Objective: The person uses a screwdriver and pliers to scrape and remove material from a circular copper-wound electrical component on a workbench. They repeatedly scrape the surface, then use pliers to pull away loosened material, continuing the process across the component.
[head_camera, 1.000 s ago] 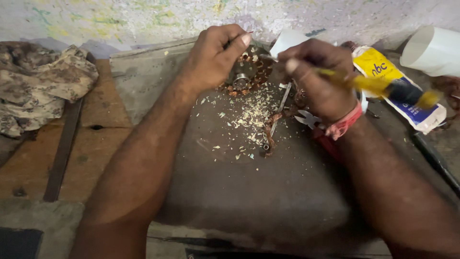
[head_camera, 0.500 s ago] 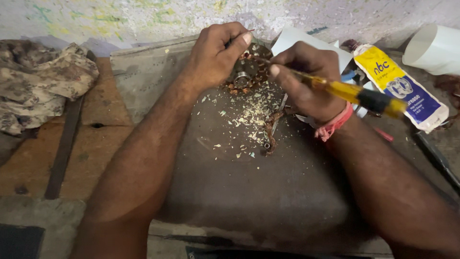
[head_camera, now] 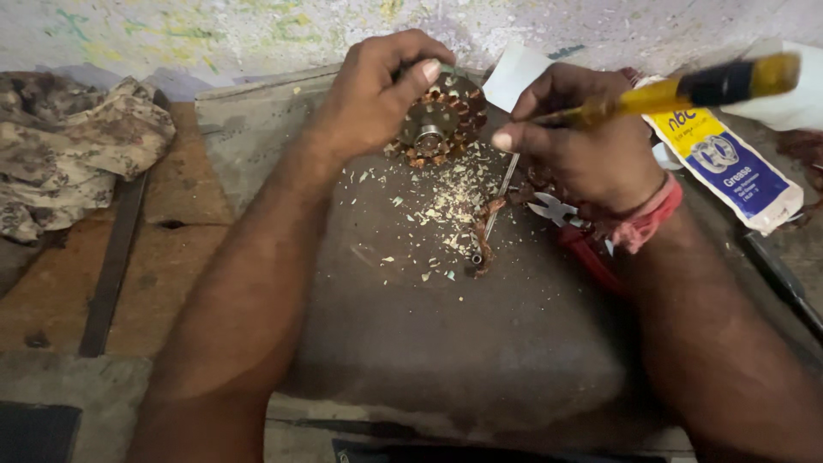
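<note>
My left hand grips a round slotted metal core with copper windings, tilted up on its edge on a dark worn mat. My right hand holds a screwdriver with a yellow and black handle; its tip end points toward the core and is hidden behind my fingers. Pale scraps and shavings lie scattered on the mat just below the core.
Red-handled pliers lie under my right wrist. A thin metal rod rests among the scraps. A yellow and blue pouch lies at right, white paper behind it. A crumpled camouflage cloth sits at left on wood.
My right hand moved toward the core and swung the screwdriver handle up to the right. The left hand kept hold of the core and turned its slotted face more into view.
</note>
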